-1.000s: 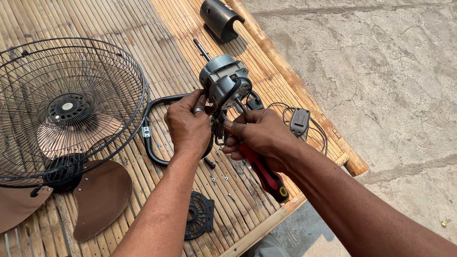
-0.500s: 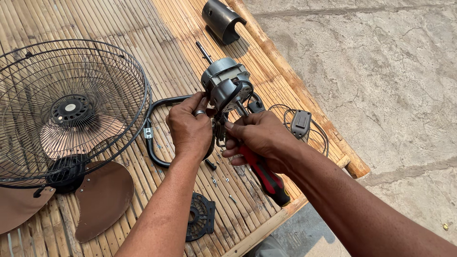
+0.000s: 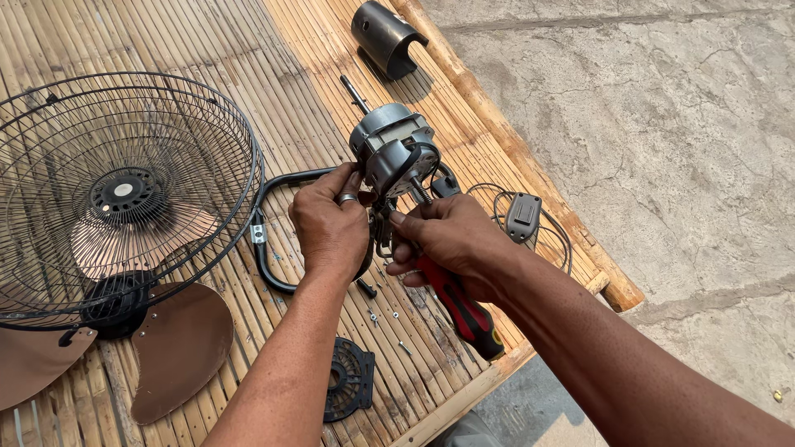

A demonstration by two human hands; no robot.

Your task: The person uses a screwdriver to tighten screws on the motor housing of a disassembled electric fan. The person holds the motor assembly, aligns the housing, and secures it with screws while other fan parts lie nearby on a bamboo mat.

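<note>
A grey fan motor point(image 3: 391, 142) with its shaft pointing away stands tilted over a bamboo table point(image 3: 207, 50). My left hand point(image 3: 331, 228) grips the motor's underside and the black curved bracket point(image 3: 277, 232) beneath it. My right hand point(image 3: 451, 244) holds a red and black screwdriver point(image 3: 460, 302), its tip buried among the motor's wires and hidden by my fingers. A ring shows on my left hand.
A black wire fan guard point(image 3: 124, 190) lies at the left over brown fan blades point(image 3: 178, 348). A black motor cover point(image 3: 385, 37) sits at the far edge. A cord switch point(image 3: 523, 217), loose screws point(image 3: 389, 319) and a black round plastic part point(image 3: 348, 379) lie nearby. Concrete ground point(image 3: 679, 149) lies to the right.
Both hands and the motor stay in nearly the same place; the view has shifted slightly. The right hand's fingers have adjusted a little on the screwdriver.
</note>
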